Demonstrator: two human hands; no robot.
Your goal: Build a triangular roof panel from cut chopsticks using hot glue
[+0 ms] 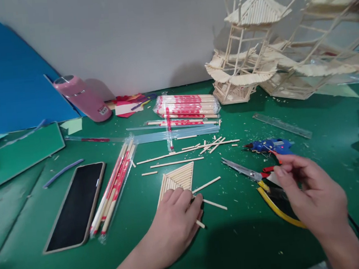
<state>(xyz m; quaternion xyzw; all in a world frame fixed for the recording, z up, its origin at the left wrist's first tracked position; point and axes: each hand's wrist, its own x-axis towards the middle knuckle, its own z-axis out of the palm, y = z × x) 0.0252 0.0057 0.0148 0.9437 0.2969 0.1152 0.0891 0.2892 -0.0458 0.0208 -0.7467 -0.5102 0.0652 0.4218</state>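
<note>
My left hand (179, 220) lies curled over the lower part of a small panel of wooden sticks (181, 176) set side by side, its fingers closed at the panel's edge. Several loose wooden sticks (215, 204) poke out to the right from under that hand. My right hand (312, 198) is raised at the right, thumb and index finger pinched together; what is between them, if anything, I cannot make out. Just left of it are scissors (248, 171) with yellow and red handles, partly hidden by the hand. Behind its fingertips is a blue glue gun (271, 145).
Stick pagoda models (240, 79) stand at the back right. Bagged stick bundles (186, 104) (116, 184), scattered stick pieces (212, 145) and a clear ruler (282, 125) lie on the green table (240, 250). A phone (75, 206) and a pink bottle (84, 99) are left.
</note>
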